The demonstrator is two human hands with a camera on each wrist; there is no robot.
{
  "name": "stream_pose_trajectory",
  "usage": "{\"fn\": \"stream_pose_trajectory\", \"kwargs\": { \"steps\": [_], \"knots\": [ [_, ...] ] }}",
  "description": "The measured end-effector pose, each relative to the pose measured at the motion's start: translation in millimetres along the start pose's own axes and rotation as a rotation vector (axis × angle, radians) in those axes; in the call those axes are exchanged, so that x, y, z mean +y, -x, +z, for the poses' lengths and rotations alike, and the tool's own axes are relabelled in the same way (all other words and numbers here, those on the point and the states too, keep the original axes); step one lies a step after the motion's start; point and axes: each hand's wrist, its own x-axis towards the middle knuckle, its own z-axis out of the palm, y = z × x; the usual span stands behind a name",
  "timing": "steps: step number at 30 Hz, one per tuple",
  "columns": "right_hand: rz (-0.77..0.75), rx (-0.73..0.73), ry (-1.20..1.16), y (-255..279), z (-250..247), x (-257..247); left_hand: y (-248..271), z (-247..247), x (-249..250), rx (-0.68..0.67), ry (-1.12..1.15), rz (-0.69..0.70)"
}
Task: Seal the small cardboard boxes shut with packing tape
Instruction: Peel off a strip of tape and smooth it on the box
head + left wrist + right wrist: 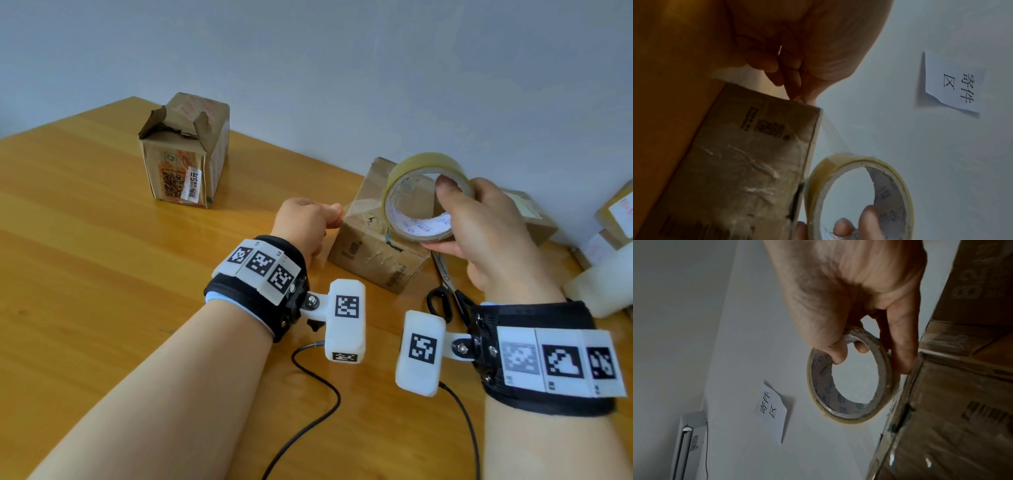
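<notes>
Tape's stretched out! The left hand (303, 222) pinches the loose tape end against the box (373, 253) corner, anchoring it so the strip can run taut over the top. Just beyond its fingertips, the right hand (479, 226) grips the tape roll (423, 197), thumb hooked inside the core, fingers underneath, roll tilted above the box on the desk (102, 274). Scissors (445, 284) wait below the right wrist.

open box (186, 150) far left on table (85, 240), taped box (373, 246) centre, scissors (445, 281) right of it
</notes>
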Motion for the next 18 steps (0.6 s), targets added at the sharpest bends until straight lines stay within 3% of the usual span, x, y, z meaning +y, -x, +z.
{"fn": "stream_pose_trajectory", "kwargs": {
  "steps": [8,18],
  "knots": [
    [0.001,-0.007,0.017,-1.8,-0.2,1.9,-7.3,7.4,-7.4,0.041,-0.208,0.163],
    [0.016,-0.003,0.032,-3.4,-2.7,3.2,-12.8,11.4,-10.5,0.015,-0.261,0.055]
  ]
}}
